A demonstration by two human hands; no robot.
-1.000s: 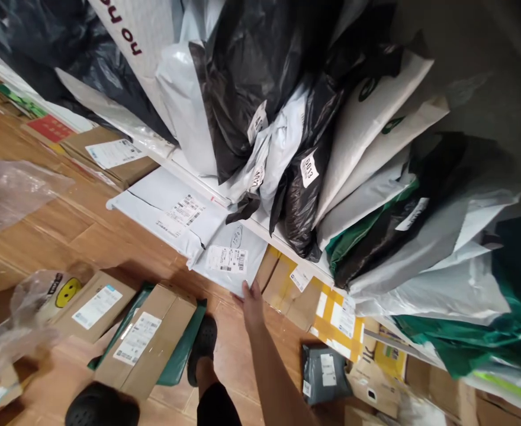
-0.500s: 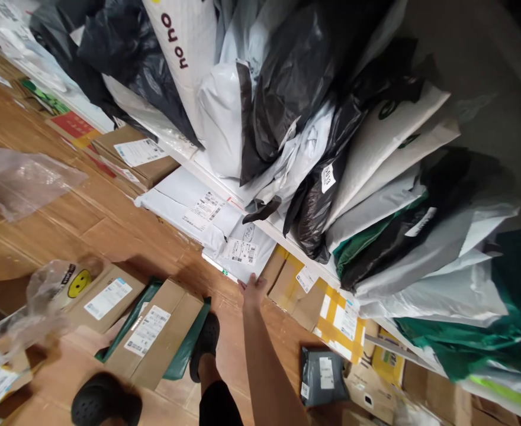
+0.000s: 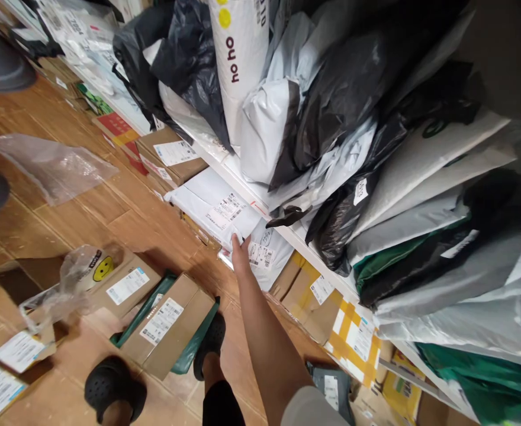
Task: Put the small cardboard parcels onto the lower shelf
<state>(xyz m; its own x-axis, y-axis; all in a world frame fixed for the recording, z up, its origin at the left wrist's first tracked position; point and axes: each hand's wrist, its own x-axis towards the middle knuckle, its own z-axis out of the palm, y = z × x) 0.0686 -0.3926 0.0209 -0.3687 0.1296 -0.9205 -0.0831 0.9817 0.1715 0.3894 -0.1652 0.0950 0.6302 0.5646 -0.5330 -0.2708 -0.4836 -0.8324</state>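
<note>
Nearest, two black clogs [image 3: 115, 387] stand on the wood floor [image 3: 87, 219], with a brown box [image 3: 167, 325] lying on a green mailer [image 3: 189, 349] between them. The right hand [image 3: 239, 253] reaches forward and down from the bottom edge, its fingers [image 3: 236, 241] touching the near edge of a white mailer [image 3: 264, 254] that lies on the floor just under the shelf lip [image 3: 296, 236]. Whether the fingers pinch the mailer or only press on it cannot be told. A second white mailer [image 3: 211, 204] lies just left of it, overlapping it. The left hand is out of sight. To the left lie a smiley box [image 3: 118, 278] and clear plastic [image 3: 51, 168]. Beyond the hand, the shelf bears a heap of black, white and green bags [image 3: 376, 154].
</note>
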